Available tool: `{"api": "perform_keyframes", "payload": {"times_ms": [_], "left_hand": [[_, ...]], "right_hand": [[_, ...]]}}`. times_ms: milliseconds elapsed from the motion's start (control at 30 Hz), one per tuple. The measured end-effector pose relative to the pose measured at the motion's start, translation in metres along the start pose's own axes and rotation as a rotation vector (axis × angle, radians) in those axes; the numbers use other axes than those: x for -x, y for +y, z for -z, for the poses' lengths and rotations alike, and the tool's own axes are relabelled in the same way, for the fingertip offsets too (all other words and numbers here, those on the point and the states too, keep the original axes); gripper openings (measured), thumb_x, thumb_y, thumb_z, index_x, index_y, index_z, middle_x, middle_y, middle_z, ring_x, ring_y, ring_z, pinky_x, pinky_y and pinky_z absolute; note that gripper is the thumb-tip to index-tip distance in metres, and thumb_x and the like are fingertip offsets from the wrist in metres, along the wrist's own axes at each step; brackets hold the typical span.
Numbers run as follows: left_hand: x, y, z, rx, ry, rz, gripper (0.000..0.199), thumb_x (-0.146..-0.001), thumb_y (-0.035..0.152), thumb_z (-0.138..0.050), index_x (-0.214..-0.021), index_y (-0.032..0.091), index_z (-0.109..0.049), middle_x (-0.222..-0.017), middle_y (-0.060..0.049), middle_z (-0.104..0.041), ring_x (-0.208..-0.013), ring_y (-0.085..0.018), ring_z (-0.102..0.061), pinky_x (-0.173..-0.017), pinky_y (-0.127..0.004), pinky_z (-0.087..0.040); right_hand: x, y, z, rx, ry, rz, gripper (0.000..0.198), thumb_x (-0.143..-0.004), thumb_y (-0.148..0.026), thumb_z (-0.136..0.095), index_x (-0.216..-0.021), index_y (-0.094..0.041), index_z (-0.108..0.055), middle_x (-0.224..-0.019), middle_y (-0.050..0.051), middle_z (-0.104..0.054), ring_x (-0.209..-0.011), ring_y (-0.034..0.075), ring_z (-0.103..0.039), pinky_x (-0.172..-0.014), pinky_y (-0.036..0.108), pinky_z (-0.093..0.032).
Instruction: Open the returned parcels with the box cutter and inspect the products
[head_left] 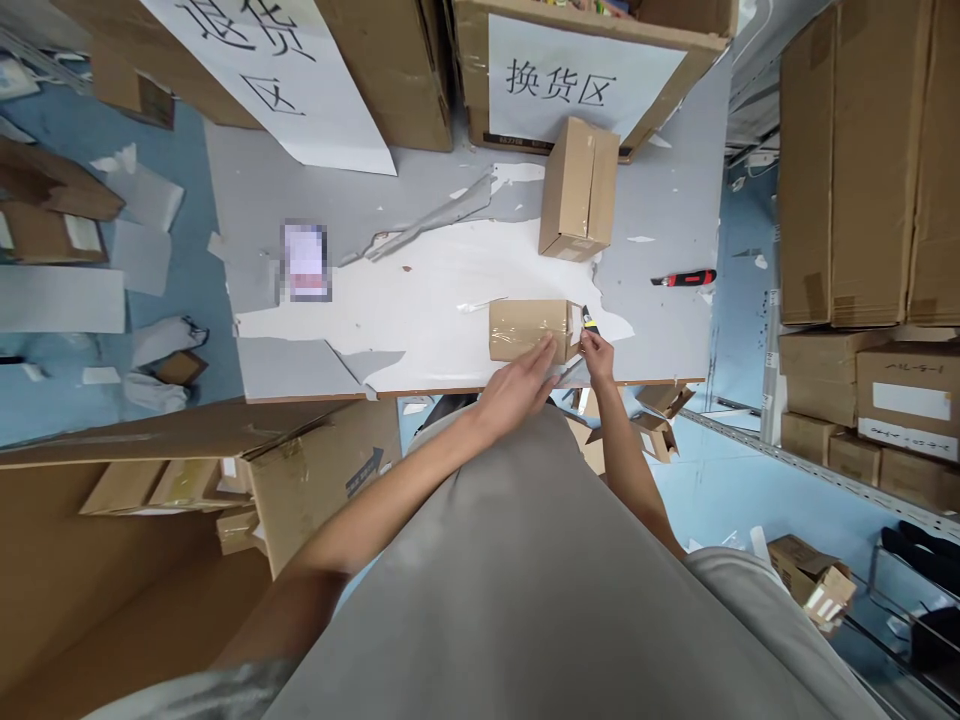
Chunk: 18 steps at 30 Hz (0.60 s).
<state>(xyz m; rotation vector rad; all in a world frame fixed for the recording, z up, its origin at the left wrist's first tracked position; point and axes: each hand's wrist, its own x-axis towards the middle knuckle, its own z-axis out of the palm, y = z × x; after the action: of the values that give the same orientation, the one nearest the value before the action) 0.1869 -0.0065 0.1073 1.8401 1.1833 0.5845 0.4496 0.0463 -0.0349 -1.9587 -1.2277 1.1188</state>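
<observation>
A small brown cardboard box (pixel 517 330) sealed with clear tape lies near the front edge of the table. My left hand (pixel 516 388) rests on its front right part, fingers stretched out along the top. In my right hand (pixel 598 357), pinched between the fingers, is a black and yellow box cutter (pixel 590 322), right at the box's right end. A white label (pixel 576 325) shows at that end. Whether the blade touches the cardboard I cannot tell. Behind stands a taller closed carton (pixel 577 190).
A red and black utility knife (pixel 684 279) lies on the table's right side. Two big cartons with paper signs (pixel 585 85) line the back. A blurred phone-like object (pixel 306 262) is at left. A large open carton (pixel 322 490) adjoins the front left; stacked boxes (pixel 877 160) stand right.
</observation>
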Motion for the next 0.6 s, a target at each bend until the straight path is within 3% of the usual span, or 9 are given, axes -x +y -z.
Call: {"api": "perform_keyframes", "payload": {"times_ms": [100,233,333,433,600], "left_hand": [[0.022,-0.013,0.019,-0.01,0.129,0.131,0.065,-0.12,0.045,-0.051,-0.18,0.021,-0.045,-0.184,-0.018,-0.05,-0.168,-0.034,-0.055,-0.133,-0.049,-0.055],[0.047,-0.062,0.046,0.031,0.394,0.477,0.055,-0.117,0.049,-0.06,-0.162,0.017,-0.064,-0.162,-0.02,-0.072,-0.141,-0.036,-0.077,-0.126,-0.05,-0.059],[0.053,-0.105,0.054,0.077,0.529,0.698,0.044,-0.116,0.045,-0.061,-0.142,0.013,-0.074,-0.137,-0.02,-0.083,-0.127,-0.035,-0.081,-0.115,-0.046,-0.063],[0.055,-0.134,0.052,0.129,0.577,0.746,0.038,-0.113,0.043,-0.062,-0.133,0.015,-0.077,-0.133,-0.018,-0.084,-0.127,-0.033,-0.08,-0.112,-0.042,-0.063],[0.073,-0.165,0.054,0.234,0.669,0.777,0.041,-0.109,0.045,-0.066,-0.135,0.014,-0.074,-0.139,-0.02,-0.081,-0.129,-0.031,-0.08,-0.116,-0.043,-0.062]], "right_hand": [[0.005,-0.011,-0.004,-0.074,0.024,-0.08,0.068,-0.089,-0.084,-0.071,-0.106,-0.018,-0.082,-0.112,0.018,-0.087,-0.109,0.034,-0.081,-0.102,0.053,-0.068],[0.02,-0.04,-0.034,-0.047,-0.091,0.046,0.052,-0.095,-0.073,-0.077,-0.102,-0.022,-0.078,-0.114,0.016,-0.087,-0.108,0.032,-0.081,-0.106,0.049,-0.067],[0.033,-0.064,-0.064,0.053,-0.103,0.117,0.042,-0.105,-0.066,-0.07,-0.104,-0.024,-0.074,-0.116,0.015,-0.084,-0.107,0.03,-0.08,-0.1,0.045,-0.068],[0.044,-0.084,-0.078,0.165,-0.07,0.19,0.035,-0.113,-0.057,-0.061,-0.108,-0.024,-0.072,-0.117,0.014,-0.08,-0.106,0.03,-0.078,-0.097,0.044,-0.067],[0.072,-0.12,-0.084,0.331,-0.15,0.38,0.029,-0.12,-0.048,-0.054,-0.119,-0.026,-0.073,-0.123,0.013,-0.075,-0.113,0.031,-0.075,-0.101,0.044,-0.064]]}}
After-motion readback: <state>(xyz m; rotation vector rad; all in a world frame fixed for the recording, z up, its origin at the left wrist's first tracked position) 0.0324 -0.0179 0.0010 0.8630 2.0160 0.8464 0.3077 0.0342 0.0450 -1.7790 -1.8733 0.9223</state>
